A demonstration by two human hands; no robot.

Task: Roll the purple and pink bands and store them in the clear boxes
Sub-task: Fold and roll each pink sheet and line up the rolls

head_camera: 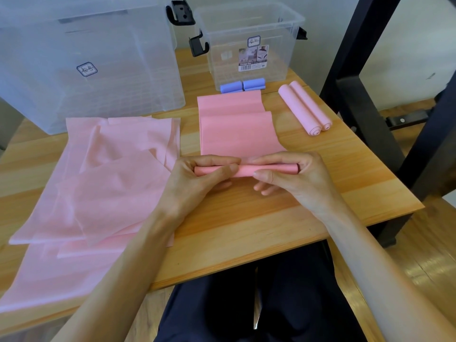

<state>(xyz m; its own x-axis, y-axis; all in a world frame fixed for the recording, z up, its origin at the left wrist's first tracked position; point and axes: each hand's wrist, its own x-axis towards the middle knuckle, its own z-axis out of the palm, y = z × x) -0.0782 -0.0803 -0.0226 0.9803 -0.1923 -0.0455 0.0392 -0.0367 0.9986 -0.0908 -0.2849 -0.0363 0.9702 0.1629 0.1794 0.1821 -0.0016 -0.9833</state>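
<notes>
A pink band (237, 129) lies stretched away from me on the wooden table (345, 174), its near end wound into a thin roll (246, 169). My left hand (199, 178) grips the roll's left part, my right hand (291, 176) pinches its right part. Two finished pink rolls (306, 107) lie side by side at the right. Two purple rolls (243, 85) sit inside the small clear box (249, 33) at the back. A large clear box (86, 55) stands at the back left.
A loose pile of pale pink bands (98, 183) covers the table's left half and hangs over its front edge. A black metal frame (365, 77) rises right of the table. My dark-trousered lap (246, 304) is below the near edge.
</notes>
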